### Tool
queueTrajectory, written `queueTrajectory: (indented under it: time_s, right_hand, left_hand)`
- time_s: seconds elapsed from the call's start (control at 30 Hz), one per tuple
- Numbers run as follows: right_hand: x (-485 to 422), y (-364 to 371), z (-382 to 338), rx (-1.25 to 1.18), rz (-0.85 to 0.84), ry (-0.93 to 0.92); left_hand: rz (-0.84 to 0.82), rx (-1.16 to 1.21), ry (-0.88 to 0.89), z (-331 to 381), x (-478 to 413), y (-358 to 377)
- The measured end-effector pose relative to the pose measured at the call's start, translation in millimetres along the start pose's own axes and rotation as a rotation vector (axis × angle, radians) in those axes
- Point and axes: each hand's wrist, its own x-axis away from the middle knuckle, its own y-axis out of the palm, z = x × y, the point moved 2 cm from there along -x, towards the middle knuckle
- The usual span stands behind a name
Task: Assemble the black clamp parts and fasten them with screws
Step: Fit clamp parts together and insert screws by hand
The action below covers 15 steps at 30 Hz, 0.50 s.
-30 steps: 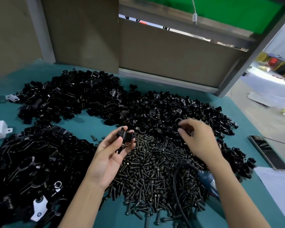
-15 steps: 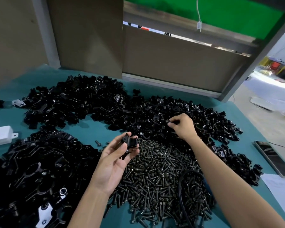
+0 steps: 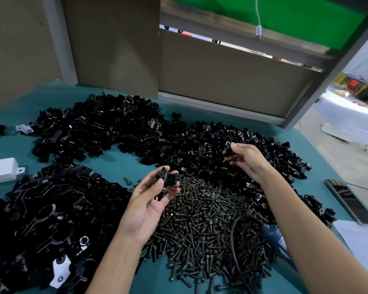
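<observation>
Teal tabletop (image 3: 119, 160), left hand (image 3: 149, 202), right hand (image 3: 249, 160) pinching clamps (image 3: 164, 178)

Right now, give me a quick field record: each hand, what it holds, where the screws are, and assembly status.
left hand: palm up, pinches a black clamp part
right hand: pinches a second clamp part over the parts pile
screws: loose heap between the forearms
tool: blue tool lying on the heap by the right forearm
status: parts held apart, not joined; no screw in either hand
</observation>
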Motion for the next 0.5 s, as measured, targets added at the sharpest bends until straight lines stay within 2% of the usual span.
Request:
queueTrajectory:
  time_s: [0.07, 0.17, 0.27, 0.4, 0.5]
  right_hand:
    - [0, -3, 0, 0.186, 0.093, -0.022]
    - [3, -21, -1, 0.708, 0.449, -0.134]
    - [16, -59, 9, 0.902, 0.683, -0.046]
    - [50, -111, 37, 1.048, 0.834, 0.113]
    - [71, -130, 53, 1.119, 0.797, 0.263]
  left_hand:
    - [0.001, -0.008, -0.002, 0, 0, 0]
    - [0.000, -0.021, -0.003, 0, 0, 0]
    - [-0.004, -0.018, -0.004, 0, 0, -2]
    - [-0.014, -0.022, -0.011, -1, 0, -4]
    - [-0.005, -0.024, -0.019, -4, -1, -5]
